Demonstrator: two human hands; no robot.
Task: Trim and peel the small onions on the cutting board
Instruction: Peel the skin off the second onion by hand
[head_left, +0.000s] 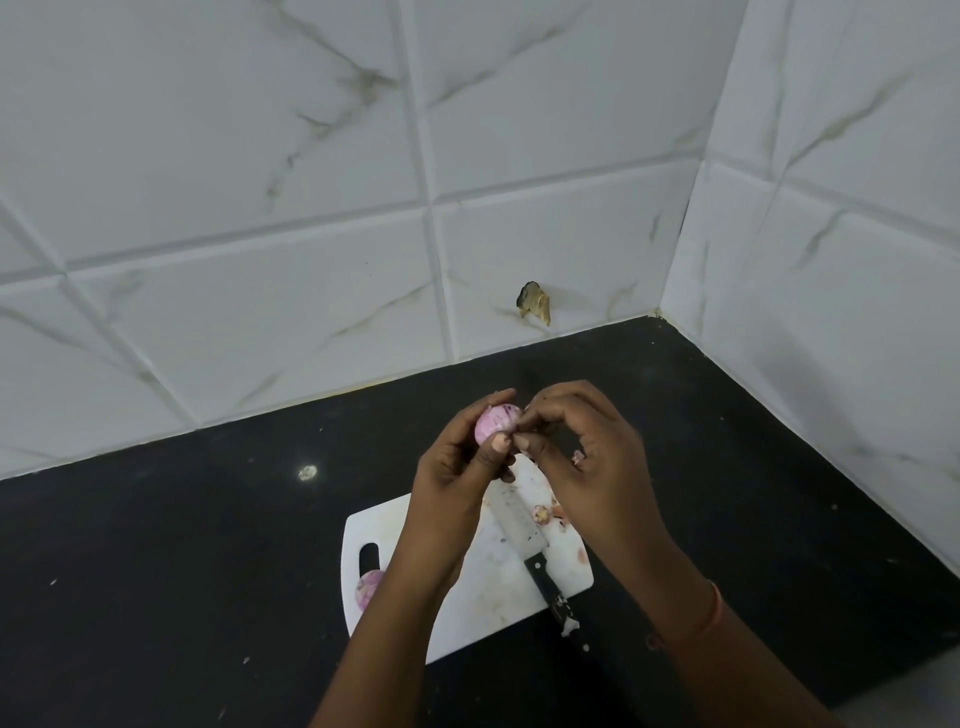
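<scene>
- Two small onions in sight: one held up (497, 423) above the far end of the cutting board (483, 597), one lying (368, 587) at the board's left edge beside its handle slot.
- One knife (524, 540) lies on the board, blade toward the far end, black handle pointing near-right past the board's edge.
- The held onion looks pale pink, roundish, with darker purple streaks; which way its long axis runs is not clear.
- Left hand (457, 467) curls its fingers and thumb round that onion.
- Right hand (582, 457) pinches at the onion's right side, fingers bent.
- Skin scraps (545, 513) lie on the board; the board rests on the black desk (208, 545).
</scene>
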